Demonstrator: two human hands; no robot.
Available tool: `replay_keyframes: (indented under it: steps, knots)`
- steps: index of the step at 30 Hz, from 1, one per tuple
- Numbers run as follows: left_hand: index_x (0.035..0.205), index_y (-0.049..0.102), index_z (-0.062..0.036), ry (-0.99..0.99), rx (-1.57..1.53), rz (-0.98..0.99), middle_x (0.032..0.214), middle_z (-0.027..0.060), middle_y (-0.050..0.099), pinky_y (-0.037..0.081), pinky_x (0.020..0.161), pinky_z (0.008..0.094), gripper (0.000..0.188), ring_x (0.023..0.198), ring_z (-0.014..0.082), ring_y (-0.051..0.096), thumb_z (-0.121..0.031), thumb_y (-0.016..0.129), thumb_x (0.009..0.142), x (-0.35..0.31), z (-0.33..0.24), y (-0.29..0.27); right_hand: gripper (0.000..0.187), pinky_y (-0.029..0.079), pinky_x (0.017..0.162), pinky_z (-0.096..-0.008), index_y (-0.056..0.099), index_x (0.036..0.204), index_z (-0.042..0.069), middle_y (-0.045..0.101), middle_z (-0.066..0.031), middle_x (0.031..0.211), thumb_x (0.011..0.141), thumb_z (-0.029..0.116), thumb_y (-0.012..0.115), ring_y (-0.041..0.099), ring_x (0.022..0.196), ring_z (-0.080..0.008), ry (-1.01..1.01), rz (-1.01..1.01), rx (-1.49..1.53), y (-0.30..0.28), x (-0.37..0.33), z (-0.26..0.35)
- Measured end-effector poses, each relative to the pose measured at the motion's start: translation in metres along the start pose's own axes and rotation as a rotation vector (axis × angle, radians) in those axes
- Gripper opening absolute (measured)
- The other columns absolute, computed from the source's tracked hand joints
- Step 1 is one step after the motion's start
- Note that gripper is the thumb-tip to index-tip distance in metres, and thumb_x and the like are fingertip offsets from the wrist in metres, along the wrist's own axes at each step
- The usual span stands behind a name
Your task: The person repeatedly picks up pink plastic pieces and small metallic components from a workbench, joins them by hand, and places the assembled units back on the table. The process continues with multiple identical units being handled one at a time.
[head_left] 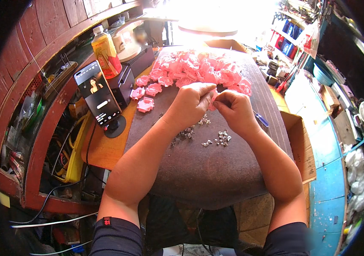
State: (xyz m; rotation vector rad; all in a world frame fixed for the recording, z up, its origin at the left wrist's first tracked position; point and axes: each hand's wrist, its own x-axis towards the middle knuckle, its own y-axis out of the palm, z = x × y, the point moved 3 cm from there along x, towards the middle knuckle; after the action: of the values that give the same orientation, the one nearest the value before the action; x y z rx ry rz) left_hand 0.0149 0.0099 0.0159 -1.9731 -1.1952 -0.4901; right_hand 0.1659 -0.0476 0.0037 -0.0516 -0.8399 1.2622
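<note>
My left hand (192,102) is closed around a pink flower-shaped piece (212,105), mostly hidden by the fingers. Against its right side, my right hand (234,112) is pinched; whatever lies between thumb and finger is too small to make out. Both hands meet above the brown tabletop (207,175). Beyond them spreads a heap of pink flower-shaped pieces (186,66), with a few loose ones (145,105) at its left. Small silvery metal parts (223,138) lie in little clusters below the hands, and some (186,133) are partly covered by my left forearm.
A blue-handled screwdriver (261,119) lies right of my right hand. A lit phone (98,94) stands on a round holder at left, before a yellow-and-red bottle (106,53). An open cardboard box (299,145) sits beside the table's right edge. Red wooden shelving (32,170) lines the left.
</note>
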Motion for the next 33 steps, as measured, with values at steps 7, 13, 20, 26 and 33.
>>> replay_keyframes:
  steps: [7,13,20,26,33]
  knots:
    - [0.112,0.065,0.0084,-0.01,0.037,-0.002,0.1,0.026,0.069,0.053,0.083,0.0376,0.026,0.094,0.0332,0.069,-0.004,0.061,0.089,0.0,-0.001,0.0,0.009,0.053,0.068,-0.0327,0.07,0.084,-0.001,0.07,-0.0138,0.076,0.081,0.006,0.066,0.068,0.069,-0.0185,0.044,-0.012,0.051,0.004,-0.001,-0.003]
    - [0.115,0.065,0.0072,-0.042,0.076,0.014,0.106,0.0223,0.07,0.051,0.089,0.034,0.027,0.099,0.0266,0.068,-0.005,0.061,0.091,0.0,-0.003,-0.002,0.009,0.053,0.068,-0.0327,0.069,0.085,-0.001,0.07,-0.0142,0.077,0.081,0.007,0.066,0.068,0.07,-0.0195,0.009,-0.03,-0.022,0.002,-0.001,-0.001]
    - [0.116,0.065,0.0071,-0.088,0.025,0.038,0.108,0.0217,0.069,0.051,0.09,0.0336,0.027,0.101,0.0251,0.068,-0.005,0.06,0.092,0.0,-0.002,-0.002,0.008,0.052,0.068,-0.0341,0.069,0.085,-0.001,0.069,-0.0154,0.077,0.082,0.007,0.066,0.069,0.071,-0.022,-0.007,-0.027,-0.038,0.001,-0.002,0.007]
    - [0.113,0.065,0.0078,-0.114,-0.054,0.068,0.1,0.0246,0.07,0.053,0.083,0.0355,0.026,0.093,0.0283,0.07,-0.005,0.061,0.09,0.001,-0.002,0.0,0.007,0.052,0.07,-0.036,0.069,0.085,0.001,0.068,-0.0161,0.079,0.082,0.008,0.068,0.068,0.075,-0.0291,-0.059,-0.053,-0.092,0.002,-0.004,0.003]
    - [0.122,0.063,0.0052,-0.201,-0.055,0.046,0.112,0.0156,0.069,0.051,0.087,0.0292,0.031,0.099,0.0158,0.064,-0.001,0.051,0.094,0.002,0.001,-0.008,0.009,0.052,0.067,-0.0374,0.066,0.085,0.004,0.068,-0.0146,0.083,0.082,0.012,0.069,0.067,0.074,-0.0291,-0.27,0.004,-0.251,-0.004,-0.004,0.021]
